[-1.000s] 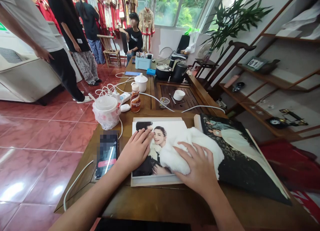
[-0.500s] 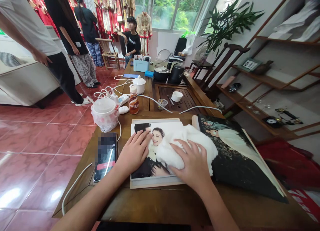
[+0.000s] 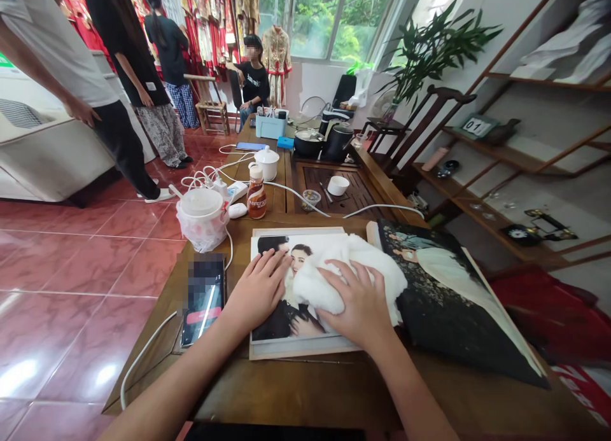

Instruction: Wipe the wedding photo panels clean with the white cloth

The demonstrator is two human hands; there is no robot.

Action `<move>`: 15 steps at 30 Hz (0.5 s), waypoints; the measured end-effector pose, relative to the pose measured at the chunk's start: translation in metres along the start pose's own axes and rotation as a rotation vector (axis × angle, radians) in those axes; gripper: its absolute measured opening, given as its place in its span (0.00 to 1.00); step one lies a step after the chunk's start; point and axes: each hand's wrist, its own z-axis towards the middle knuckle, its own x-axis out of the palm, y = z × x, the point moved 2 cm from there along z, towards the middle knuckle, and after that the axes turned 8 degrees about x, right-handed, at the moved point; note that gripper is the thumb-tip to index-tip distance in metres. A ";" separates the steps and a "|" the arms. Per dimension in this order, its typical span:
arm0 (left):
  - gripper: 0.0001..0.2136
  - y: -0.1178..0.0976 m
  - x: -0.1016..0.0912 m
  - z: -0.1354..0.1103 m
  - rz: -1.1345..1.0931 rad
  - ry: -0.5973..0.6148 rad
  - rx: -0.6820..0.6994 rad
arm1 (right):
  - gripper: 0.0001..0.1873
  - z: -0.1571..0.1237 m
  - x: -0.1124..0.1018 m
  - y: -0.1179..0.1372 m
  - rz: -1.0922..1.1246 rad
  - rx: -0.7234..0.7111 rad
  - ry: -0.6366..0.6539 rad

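Observation:
A framed photo print (image 3: 272, 323) of a couple lies on the wooden table (image 3: 296, 396) in front of me. My left hand (image 3: 260, 291) rests flat on the print's left side, fingers stretched out and holding nothing. Under my right hand (image 3: 363, 304) is a bunched white fluffy cloth (image 3: 315, 285), with the fingers curled over it and pressing it onto the print. The cloth hides much of the print's right half. To the right, a second, dark photo panel (image 3: 439, 320) lies close beside the first, and the cloth reaches its edge.
Left of the print lie a phone (image 3: 203, 307) with a cable, a bagged white tub (image 3: 203, 221) and a brown bottle (image 3: 256, 196). Farther back are a lidded white cup (image 3: 266, 164), a small white bowl (image 3: 338, 185) and a black kettle (image 3: 338, 142). Several people stand or sit beyond.
My right hand has shifted slightly left with the cloth, which now covers part of a pictured face. My left hand stays in place on the print.

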 end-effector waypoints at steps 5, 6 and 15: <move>0.21 -0.001 -0.002 -0.001 0.008 -0.008 -0.003 | 0.28 0.012 0.001 0.003 -0.003 0.001 -0.010; 0.21 -0.001 -0.003 -0.001 0.007 -0.010 -0.006 | 0.28 0.010 0.001 0.003 -0.003 0.000 -0.009; 0.21 0.000 -0.006 0.004 -0.001 -0.006 -0.016 | 0.28 -0.035 -0.009 0.002 0.005 -0.032 0.004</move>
